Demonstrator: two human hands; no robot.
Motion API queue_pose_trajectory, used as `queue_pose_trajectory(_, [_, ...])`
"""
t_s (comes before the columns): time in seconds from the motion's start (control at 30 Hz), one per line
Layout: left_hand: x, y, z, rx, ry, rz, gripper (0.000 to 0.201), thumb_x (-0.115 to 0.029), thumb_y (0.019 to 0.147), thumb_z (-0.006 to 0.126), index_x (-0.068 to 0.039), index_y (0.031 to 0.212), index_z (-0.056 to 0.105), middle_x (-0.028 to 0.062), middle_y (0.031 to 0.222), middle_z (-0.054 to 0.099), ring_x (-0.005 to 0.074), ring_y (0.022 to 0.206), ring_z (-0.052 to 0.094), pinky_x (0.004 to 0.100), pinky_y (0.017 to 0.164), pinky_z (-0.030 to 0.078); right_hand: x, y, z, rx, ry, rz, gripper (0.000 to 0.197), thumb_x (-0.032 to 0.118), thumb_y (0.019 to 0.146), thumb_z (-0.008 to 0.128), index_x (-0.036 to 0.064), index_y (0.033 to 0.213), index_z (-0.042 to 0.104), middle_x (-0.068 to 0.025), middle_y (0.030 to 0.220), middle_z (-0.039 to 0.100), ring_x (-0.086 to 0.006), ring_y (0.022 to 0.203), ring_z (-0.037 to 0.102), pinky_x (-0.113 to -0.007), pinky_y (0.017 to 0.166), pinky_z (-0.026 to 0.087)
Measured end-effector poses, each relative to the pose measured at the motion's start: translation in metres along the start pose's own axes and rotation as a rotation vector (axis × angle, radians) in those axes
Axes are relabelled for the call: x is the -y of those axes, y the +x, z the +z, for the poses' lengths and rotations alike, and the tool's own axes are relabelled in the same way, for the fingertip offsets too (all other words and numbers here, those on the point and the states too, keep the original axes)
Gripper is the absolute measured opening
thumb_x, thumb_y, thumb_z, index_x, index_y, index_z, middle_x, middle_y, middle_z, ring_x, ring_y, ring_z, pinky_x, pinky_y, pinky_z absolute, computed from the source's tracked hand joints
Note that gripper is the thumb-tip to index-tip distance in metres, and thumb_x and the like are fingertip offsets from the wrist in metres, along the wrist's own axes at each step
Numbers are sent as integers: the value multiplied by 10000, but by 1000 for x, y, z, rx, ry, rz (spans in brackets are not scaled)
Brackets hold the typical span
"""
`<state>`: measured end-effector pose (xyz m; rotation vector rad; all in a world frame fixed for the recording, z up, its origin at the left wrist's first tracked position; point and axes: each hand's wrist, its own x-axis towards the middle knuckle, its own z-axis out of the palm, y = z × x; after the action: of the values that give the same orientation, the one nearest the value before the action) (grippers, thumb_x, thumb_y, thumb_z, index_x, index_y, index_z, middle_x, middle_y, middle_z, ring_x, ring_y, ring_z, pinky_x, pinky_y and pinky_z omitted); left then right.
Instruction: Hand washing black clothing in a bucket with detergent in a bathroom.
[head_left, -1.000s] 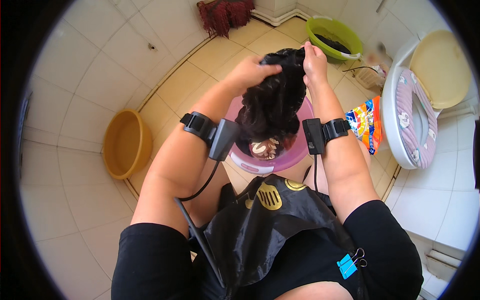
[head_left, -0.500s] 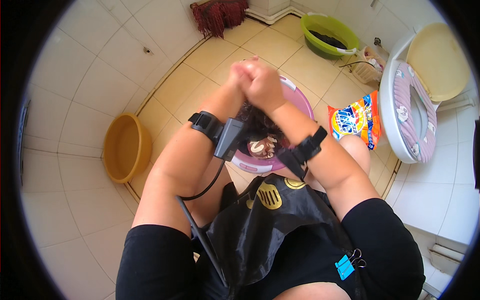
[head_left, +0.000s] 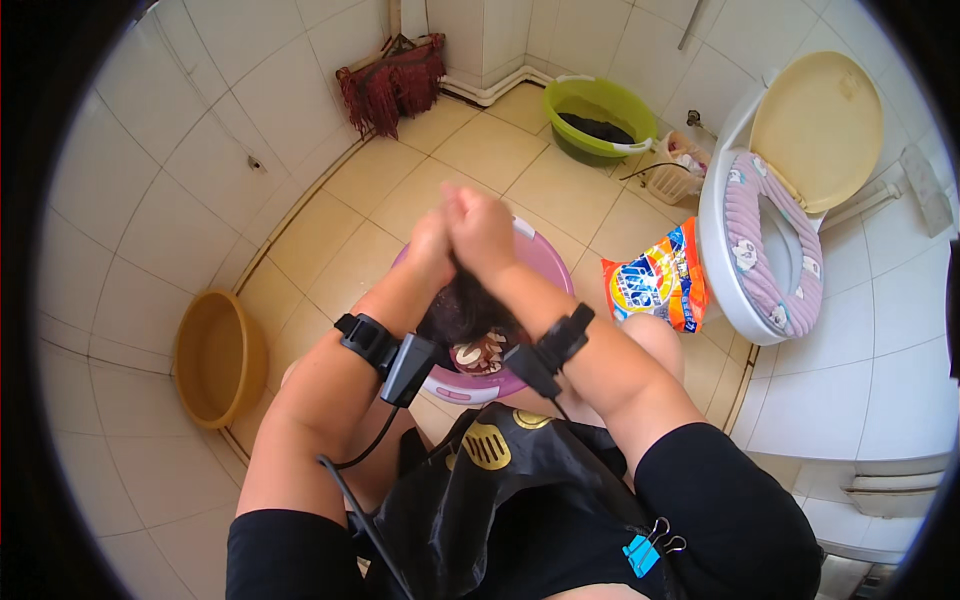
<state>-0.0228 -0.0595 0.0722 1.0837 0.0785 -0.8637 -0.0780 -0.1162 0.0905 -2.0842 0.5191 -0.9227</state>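
My left hand and my right hand are pressed together, fingers closed, above a pink-purple basin. A dark, wet-looking cloth rises from the basin into the gap beneath my palms, and both hands appear gripped on it. How the fingers wrap around it is hidden. In the near part of the basin lies a brown piece with pale shapes on it. Black straps with small grey boxes circle my wrists, and a black apron with gold marks covers my lap.
An orange-and-blue detergent bag stands to the right, beside a toilet with a padded seat cover. Farther back are a green basin with dark contents, a small basket and a red mop. A yellow-brown basin is at left.
The whole view has shifted, so the room's things sit farther left and mostly lower. My hands stay clasped over the basin, and more of the dark cloth shows beneath them.
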Motion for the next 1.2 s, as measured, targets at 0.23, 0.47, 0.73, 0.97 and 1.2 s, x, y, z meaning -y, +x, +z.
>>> queue_pose_trajectory(0.23, [-4,-7,19,5,81,-130,288,-251,887,450,-10,977,580,144,882,620,265,787,607,415,696,495,-33,17,-8,-13,-79,113,407,325,874,464,27,609,542,-203,582,525,-389,555,511,-457,521,384])
queue_pose_trajectory(0.47, [-47,5,12,-12,93,38,255,-272,879,472,-38,889,573,116,801,606,237,705,587,407,682,489,-24,20,5,69,755,403,325,342,882,488,35,785,524,-146,708,567,-294,646,544,-356,598,422])
queue_pose_trajectory(0.73, [-5,9,25,-159,190,-72,297,-345,891,442,-80,956,560,86,873,588,228,828,564,398,689,477,-14,20,-16,-25,-14,-84,324,273,838,531,22,635,515,-202,635,529,-392,669,547,-443,599,431])
queue_pose_trajectory(0.97, [16,31,-30,484,-178,171,267,-288,908,406,-73,924,563,62,869,592,188,855,560,345,748,465,12,-5,11,-62,-9,-307,398,325,869,487,20,617,531,-214,596,519,-394,562,515,-440,501,390])
queue_pose_trajectory(1.2, [19,26,-34,494,-171,106,261,-231,879,462,-20,990,570,123,902,600,229,843,569,348,709,464,29,-6,3,-36,-24,-201,477,375,877,484,31,547,469,-203,525,471,-386,509,476,-436,481,370])
